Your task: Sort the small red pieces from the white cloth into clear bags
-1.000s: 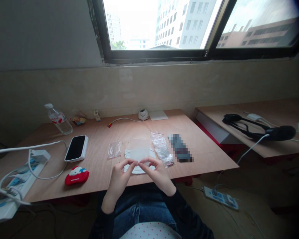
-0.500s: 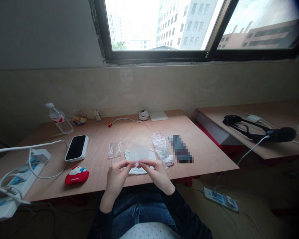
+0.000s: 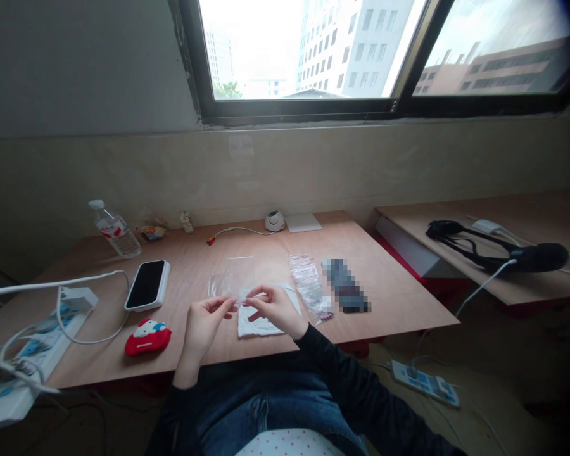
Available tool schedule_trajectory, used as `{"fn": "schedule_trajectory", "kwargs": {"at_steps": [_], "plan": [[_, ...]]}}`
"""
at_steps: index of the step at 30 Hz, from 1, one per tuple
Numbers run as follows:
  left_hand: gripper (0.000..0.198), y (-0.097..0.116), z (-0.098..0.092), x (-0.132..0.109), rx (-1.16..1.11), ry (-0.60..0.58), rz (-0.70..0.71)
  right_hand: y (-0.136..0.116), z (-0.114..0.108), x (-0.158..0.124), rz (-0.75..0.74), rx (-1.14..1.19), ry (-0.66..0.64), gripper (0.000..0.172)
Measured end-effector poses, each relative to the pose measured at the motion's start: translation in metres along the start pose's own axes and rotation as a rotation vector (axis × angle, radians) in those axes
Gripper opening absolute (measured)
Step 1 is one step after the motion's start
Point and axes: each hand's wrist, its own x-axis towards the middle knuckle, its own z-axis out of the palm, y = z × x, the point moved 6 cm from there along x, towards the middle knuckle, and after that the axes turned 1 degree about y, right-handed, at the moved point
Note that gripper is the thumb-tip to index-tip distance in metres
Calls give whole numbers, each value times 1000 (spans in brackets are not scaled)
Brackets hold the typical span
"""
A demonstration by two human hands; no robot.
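Note:
My left hand [image 3: 204, 326] is closed in a pinch on the near edge of a thin, clear plastic bag [image 3: 241, 271]. My right hand [image 3: 279, 311] pinches that same edge beside it, fingertips almost touching the left ones. The bag stretches away from the fingers over the table, and its outline is faint. Under the right hand lies a folded white cloth [image 3: 261, 326]. Another clear plastic bag [image 3: 218, 285] lies flat just beyond my left hand. To the right of the cloth is a row of overlapping zip bags [image 3: 306, 278], with small dark reddish bits at its near end.
A white-cased phone [image 3: 147, 285], a red pouch [image 3: 148, 337] and a power strip [image 3: 47, 348] with cables occupy the left side. Behind stand a water bottle [image 3: 116, 231] and a small dome camera [image 3: 274, 220]. A blurred dark object [image 3: 346, 285] lies at right.
Both hands have moved left with the clear bag, from over the white cloth to its left edge. More of the cloth shows now.

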Motion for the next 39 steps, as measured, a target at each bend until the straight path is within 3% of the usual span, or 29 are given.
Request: {"fn": "schedule_trajectory", "kwargs": {"at_steps": [7,17,26,39], "plan": [[31,-14,-25,29,-55,84,-24,0,8,37,141,-175,11,14],[35,-64,-57,55,135,218,-73,42,33,82,260,-335,-86,18],[20,-86,-63,53,427,266,-158,65,38,84,273,-427,-15,49],[24,-88,-51,51,653,190,-189,61,41,70,163,-505,10,38]]}}
